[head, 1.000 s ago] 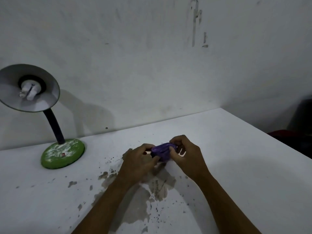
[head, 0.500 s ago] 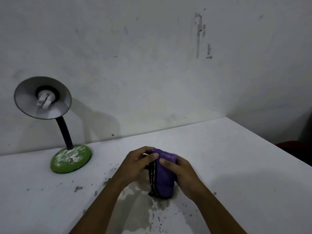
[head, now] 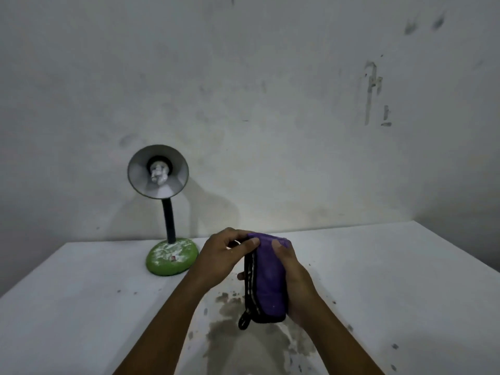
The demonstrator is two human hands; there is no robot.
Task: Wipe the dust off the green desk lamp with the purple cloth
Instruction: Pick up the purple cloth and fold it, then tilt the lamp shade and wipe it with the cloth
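Purple cloth (head: 270, 282), folded into a long pad with a black stitched edge, is held above the table (head: 81, 307), its long axis running away from the person. It is gripped along its right side by the right hand (head: 295, 282), while its far top corner is pinched by the left hand (head: 221, 255). The green desk lamp (head: 169, 239) stands ahead and to the left, nearer the left hand, with white dust on its base (head: 173, 259) and no contact yet made.
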